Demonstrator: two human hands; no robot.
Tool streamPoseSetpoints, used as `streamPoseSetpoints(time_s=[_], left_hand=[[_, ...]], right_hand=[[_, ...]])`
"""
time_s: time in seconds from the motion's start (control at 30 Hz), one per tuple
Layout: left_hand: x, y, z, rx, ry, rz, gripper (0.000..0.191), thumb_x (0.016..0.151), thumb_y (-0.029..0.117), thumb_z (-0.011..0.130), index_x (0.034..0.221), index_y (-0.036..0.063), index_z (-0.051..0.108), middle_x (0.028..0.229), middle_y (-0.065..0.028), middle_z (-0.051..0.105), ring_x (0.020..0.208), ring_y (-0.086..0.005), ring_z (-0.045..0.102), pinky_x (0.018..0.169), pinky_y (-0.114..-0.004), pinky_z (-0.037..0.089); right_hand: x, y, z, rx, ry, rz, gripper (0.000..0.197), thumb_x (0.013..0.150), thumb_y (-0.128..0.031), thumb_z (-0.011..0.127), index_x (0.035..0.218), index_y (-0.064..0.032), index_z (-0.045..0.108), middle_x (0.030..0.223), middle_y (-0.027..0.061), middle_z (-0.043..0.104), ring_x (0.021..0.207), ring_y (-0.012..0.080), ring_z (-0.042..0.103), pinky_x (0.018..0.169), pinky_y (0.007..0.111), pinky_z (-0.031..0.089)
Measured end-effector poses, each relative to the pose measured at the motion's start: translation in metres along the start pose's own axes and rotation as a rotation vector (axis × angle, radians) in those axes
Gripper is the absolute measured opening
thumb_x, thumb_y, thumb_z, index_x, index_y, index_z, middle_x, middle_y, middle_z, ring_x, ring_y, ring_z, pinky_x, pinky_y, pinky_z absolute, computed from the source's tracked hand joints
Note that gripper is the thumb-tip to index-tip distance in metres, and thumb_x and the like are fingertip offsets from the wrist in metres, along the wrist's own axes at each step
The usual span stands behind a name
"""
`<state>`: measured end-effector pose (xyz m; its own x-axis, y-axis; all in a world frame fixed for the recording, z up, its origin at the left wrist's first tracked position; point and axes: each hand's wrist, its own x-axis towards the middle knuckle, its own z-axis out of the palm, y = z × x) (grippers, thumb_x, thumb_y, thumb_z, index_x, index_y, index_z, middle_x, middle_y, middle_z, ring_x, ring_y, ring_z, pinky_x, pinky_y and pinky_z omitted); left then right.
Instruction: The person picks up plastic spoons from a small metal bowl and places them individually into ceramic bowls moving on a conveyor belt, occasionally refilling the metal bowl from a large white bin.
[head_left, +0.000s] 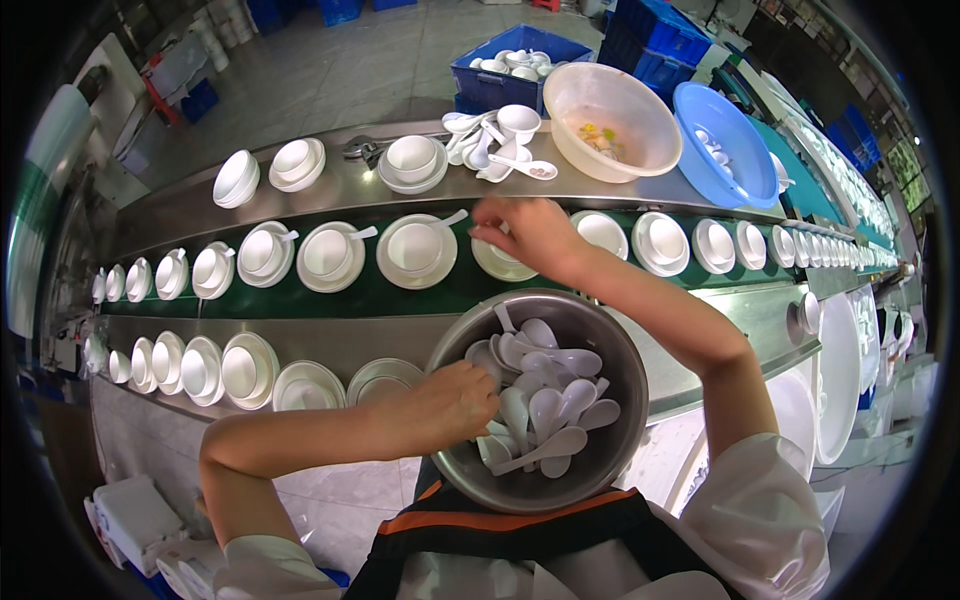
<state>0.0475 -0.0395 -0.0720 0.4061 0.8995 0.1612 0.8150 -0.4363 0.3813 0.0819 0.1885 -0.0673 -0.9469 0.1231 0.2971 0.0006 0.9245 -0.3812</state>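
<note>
A steel basin (634, 375) full of white ceramic spoons (545, 409) rests against my apron. My left hand (461, 401) reaches over its left rim, its fingers curled at the spoons; whether it grips one cannot be told. My right hand (517, 229) is bent over a bowl and saucer set (506, 264) on the green conveyor belt (480, 296), hiding part of it; what its fingers hold is hidden. Left of it, a bowl on a saucer (416, 251) carries a spoon (454, 218) at its upper right. Bowl sets right of my right hand show no spoons.
Behind the belt, a steel ledge holds stacked bowls (411, 159), a pile of spoons (499, 146), a translucent basin (615, 124) and a blue basin (727, 146). A blue crate (499, 86) stands beyond. More bowl sets (250, 371) line the near ledge at left.
</note>
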Motion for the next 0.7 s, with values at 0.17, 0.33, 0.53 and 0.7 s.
streamPoseSetpoints(time_s=[0.17, 0.33, 0.53, 0.7], left_hand=[[-0.002, 0.002, 0.011, -0.238, -0.218, -0.006, 0.02, 0.068, 0.017, 0.07, 0.078, 0.0055, 0.056, 0.075, -0.0083, 0.053, 0.074, -0.0238, 0.054, 0.066, -0.036, 0.042], [0.021, -0.007, -0.055, -0.478, -0.586, -0.187, 0.016, 0.075, 0.012, 0.063, 0.083, 0.005, 0.052, 0.079, -0.01, 0.056, 0.08, -0.0222, 0.058, 0.067, -0.035, 0.044], [0.053, -0.097, -0.076, -1.021, 0.085, -0.598, 0.018, 0.088, 0.02, 0.053, 0.097, 0.0048, 0.05, 0.077, -0.0044, 0.056, 0.069, -0.0099, 0.05, 0.059, -0.025, 0.04], [0.039, -0.21, -0.04, -0.433, 0.588, -0.677, 0.017, 0.086, 0.014, 0.057, 0.097, 0.0022, 0.055, 0.073, -0.0039, 0.054, 0.064, -0.0109, 0.05, 0.059, -0.026, 0.041]], right_hand=[[-0.103, -0.032, -0.015, -0.34, -0.582, -0.127, 0.013, 0.075, -0.021, 0.061, 0.078, -0.0093, 0.057, 0.063, 0.0087, 0.058, 0.057, 0.0265, 0.06, 0.053, 0.036, 0.048], [-0.122, -0.029, -0.021, -0.127, -0.586, -0.012, 0.013, 0.074, -0.014, 0.059, 0.081, -0.004, 0.055, 0.068, 0.0119, 0.061, 0.063, 0.0272, 0.063, 0.054, 0.037, 0.049], [-0.129, -0.042, -0.003, -0.195, -0.469, -0.024, 0.011, 0.073, -0.01, 0.058, 0.082, -0.0049, 0.055, 0.08, 0.0143, 0.059, 0.068, 0.0282, 0.061, 0.056, 0.039, 0.049], [-0.101, -0.04, -0.042, 0.25, -0.267, 0.1, 0.019, 0.069, -0.013, 0.067, 0.085, -0.0094, 0.056, 0.082, 0.0126, 0.057, 0.076, 0.0282, 0.06, 0.065, 0.038, 0.049]])
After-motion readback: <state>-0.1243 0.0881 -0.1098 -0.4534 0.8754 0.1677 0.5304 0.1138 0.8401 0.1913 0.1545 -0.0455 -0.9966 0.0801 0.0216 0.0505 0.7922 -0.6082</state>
